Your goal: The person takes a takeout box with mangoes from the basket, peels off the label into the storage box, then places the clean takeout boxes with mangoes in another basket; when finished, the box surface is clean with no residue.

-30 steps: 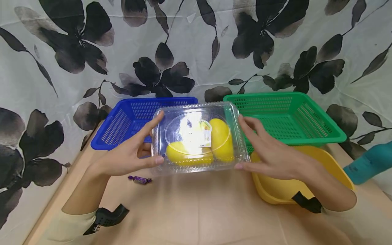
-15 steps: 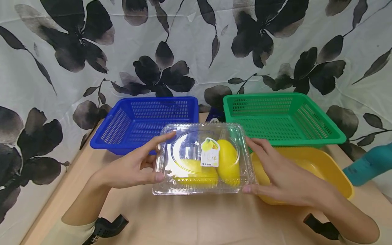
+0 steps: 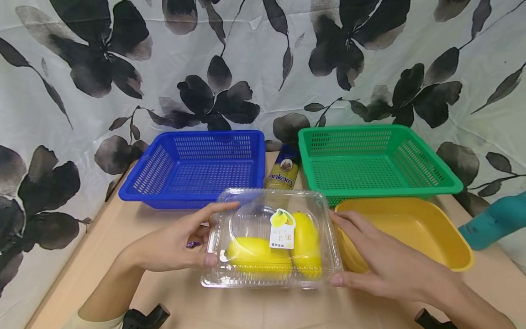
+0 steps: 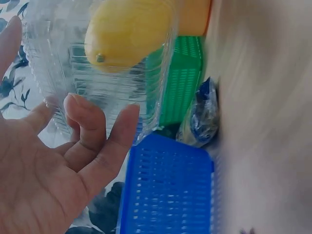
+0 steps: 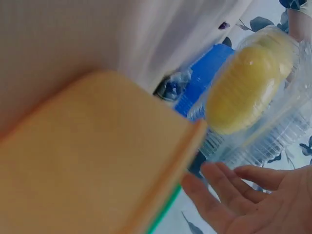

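A clear plastic clamshell box (image 3: 250, 219) hangs over the table in the head view, tilted so its lid faces me. Two yellow mangoes (image 3: 259, 256) lie inside it, one lengthwise and one upright on the right. A white label with a mango picture (image 3: 282, 230) is stuck on the lid. My left hand (image 3: 172, 249) grips the box's left side, thumb at the near corner and index finger along the top edge. On the opposite side, my right hand (image 3: 390, 265) holds it between thumb and fingers. The left wrist view shows one mango (image 4: 126, 34) through the ribbed wall.
A blue basket (image 3: 193, 203) stands back left, a green basket (image 3: 380, 189) back right. Between them lies an "ankara" packet (image 3: 283, 169). A yellow basin (image 3: 435, 242) sits before the green basket, and a teal bottle (image 3: 493, 219) is at far right. A purple-wrapped candy (image 3: 193, 245) shows behind my left hand.
Both hands have brought the box down and nearer to me, slightly right at first. The glare on its lid has gone, so the label shows, and the packet behind has come into view.
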Demonstrator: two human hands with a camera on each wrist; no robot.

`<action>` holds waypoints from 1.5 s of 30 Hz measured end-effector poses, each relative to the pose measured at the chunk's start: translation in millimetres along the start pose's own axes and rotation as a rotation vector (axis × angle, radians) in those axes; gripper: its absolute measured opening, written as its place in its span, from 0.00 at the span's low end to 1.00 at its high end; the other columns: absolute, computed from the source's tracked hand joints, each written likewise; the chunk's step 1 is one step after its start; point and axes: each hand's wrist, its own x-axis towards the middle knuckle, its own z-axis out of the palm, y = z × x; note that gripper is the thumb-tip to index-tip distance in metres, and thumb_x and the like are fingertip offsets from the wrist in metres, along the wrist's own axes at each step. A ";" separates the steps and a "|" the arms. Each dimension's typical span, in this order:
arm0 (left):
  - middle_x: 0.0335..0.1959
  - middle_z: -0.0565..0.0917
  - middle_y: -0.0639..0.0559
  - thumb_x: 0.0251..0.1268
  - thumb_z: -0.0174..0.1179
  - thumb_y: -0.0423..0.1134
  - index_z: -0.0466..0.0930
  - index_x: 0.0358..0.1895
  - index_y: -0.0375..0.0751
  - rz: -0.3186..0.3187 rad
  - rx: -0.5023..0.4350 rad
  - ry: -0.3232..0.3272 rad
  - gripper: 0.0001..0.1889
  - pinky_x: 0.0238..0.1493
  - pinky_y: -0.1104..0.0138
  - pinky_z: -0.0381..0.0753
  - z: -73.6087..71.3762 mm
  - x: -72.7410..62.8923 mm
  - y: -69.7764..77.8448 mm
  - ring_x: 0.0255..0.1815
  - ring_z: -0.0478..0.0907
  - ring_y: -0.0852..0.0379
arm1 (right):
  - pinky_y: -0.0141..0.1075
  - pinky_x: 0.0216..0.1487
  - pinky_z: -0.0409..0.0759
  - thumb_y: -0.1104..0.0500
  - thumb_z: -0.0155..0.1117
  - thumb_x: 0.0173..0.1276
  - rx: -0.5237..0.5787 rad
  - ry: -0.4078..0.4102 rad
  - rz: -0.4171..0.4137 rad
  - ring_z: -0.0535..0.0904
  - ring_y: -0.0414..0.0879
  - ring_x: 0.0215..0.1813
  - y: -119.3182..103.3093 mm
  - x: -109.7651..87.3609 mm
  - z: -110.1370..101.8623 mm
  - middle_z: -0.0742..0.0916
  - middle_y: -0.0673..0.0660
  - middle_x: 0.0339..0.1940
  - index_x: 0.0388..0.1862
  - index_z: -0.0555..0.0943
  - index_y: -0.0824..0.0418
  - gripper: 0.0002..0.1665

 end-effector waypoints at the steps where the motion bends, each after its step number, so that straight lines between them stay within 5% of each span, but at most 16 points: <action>1: 0.76 0.64 0.46 0.67 0.69 0.38 0.52 0.82 0.66 -0.017 -0.021 -0.004 0.46 0.56 0.59 0.85 1.9 0.2 -2.3 0.61 0.80 0.48 | 0.55 0.63 0.80 0.19 0.60 0.60 -0.012 -0.016 0.001 0.73 0.55 0.70 0.0 -0.7 0.7 0.66 0.58 0.79 0.84 0.56 0.56 0.65; 5: 0.75 0.63 0.41 0.69 0.68 0.39 0.53 0.81 0.63 -0.036 -0.076 -0.014 0.44 0.55 0.58 0.85 8.6 0.5 -15.1 0.59 0.80 0.44 | 0.55 0.63 0.80 0.16 0.56 0.59 -0.039 -0.065 0.027 0.74 0.54 0.70 0.3 -0.7 5.4 0.67 0.60 0.79 0.83 0.59 0.58 0.67; 11: 0.69 0.68 0.46 0.67 0.69 0.41 0.55 0.81 0.65 -0.035 -0.030 -0.011 0.44 0.51 0.62 0.85 10.7 -1.2 -25.1 0.53 0.80 0.46 | 0.54 0.63 0.81 0.15 0.55 0.57 -0.063 -0.080 0.042 0.75 0.51 0.67 0.7 -0.1 10.2 0.69 0.57 0.78 0.83 0.60 0.55 0.66; 19: 0.39 0.70 0.45 0.66 0.71 0.39 0.56 0.80 0.64 -0.052 0.030 -0.052 0.44 0.36 0.64 0.79 18.9 1.1 -35.9 0.37 0.74 0.55 | 0.52 0.64 0.81 0.14 0.54 0.57 -0.112 -0.057 0.020 0.74 0.46 0.67 3.5 -7.5 21.1 0.72 0.53 0.75 0.82 0.63 0.57 0.66; 30: 0.36 0.74 0.47 0.65 0.71 0.46 0.54 0.80 0.63 -0.066 0.129 -0.084 0.44 0.30 0.68 0.79 18.3 1.3 -41.2 0.30 0.75 0.58 | 0.49 0.64 0.81 0.14 0.53 0.57 -0.176 -0.027 -0.019 0.72 0.44 0.68 5.9 -4.4 31.8 0.73 0.52 0.76 0.81 0.65 0.57 0.66; 37: 0.30 0.76 0.50 0.65 0.71 0.51 0.52 0.81 0.66 -0.094 0.195 -0.091 0.46 0.28 0.70 0.77 21.0 0.8 -39.7 0.27 0.75 0.62 | 0.54 0.68 0.76 0.13 0.54 0.55 -0.087 -0.132 0.027 0.66 0.54 0.76 3.7 -5.3 27.9 0.63 0.58 0.82 0.85 0.53 0.59 0.73; 41: 0.47 0.79 0.51 0.64 0.70 0.58 0.52 0.81 0.70 -0.126 0.288 -0.044 0.46 0.34 0.67 0.80 24.4 -2.6 -35.2 0.34 0.78 0.60 | 0.56 0.70 0.74 0.15 0.52 0.58 -0.059 -0.168 0.021 0.58 0.58 0.82 2.5 -8.8 29.0 0.53 0.59 0.86 0.86 0.45 0.57 0.72; 45: 0.77 0.62 0.50 0.61 0.69 0.63 0.53 0.80 0.78 -0.175 0.391 0.032 0.46 0.55 0.48 0.82 25.7 -5.3 -29.1 0.65 0.74 0.45 | 0.54 0.69 0.75 0.17 0.51 0.64 -0.069 -0.118 0.017 0.56 0.56 0.83 3.0 -9.2 30.3 0.46 0.54 0.87 0.87 0.38 0.50 0.67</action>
